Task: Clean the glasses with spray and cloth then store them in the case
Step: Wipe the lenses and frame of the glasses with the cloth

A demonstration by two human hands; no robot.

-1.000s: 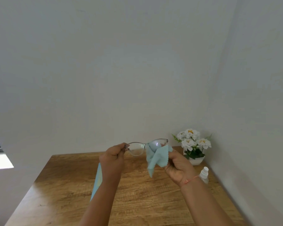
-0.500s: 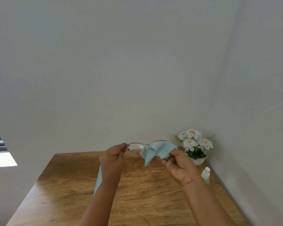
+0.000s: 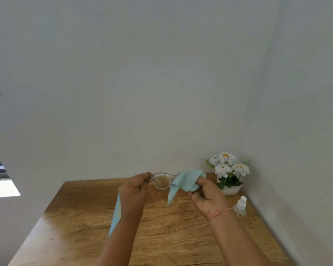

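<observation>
Pale blue cloth (image 3: 185,182) is wrapping the right-hand lens of the glasses (image 3: 162,181) in the head view, with one pointed corner hanging down below the frame. The right hand (image 3: 208,198) is pinching this cloth around the lens, thumb on the near side and fingers curled behind. The left hand (image 3: 135,189) is gripping the opposite end of the glasses by the hinge, fingers curled tight. Both hands are holding the glasses in the air above the far half of the tabletop (image 3: 81,217), apart from each other with the frame spanning the gap. The frame's long axis is running left to right, roughly parallel to the far edge, and the bare clear lens is facing the camera.

A spray bottle (image 3: 240,206) is standing upright near the right edge, just beyond the right wrist. White flowers (image 3: 226,164) in a white pot (image 3: 230,191) are sitting in the far right corner. A pale blue flat object (image 3: 115,215) is lying partly hidden behind the left forearm; what it is, I cannot tell.
</observation>
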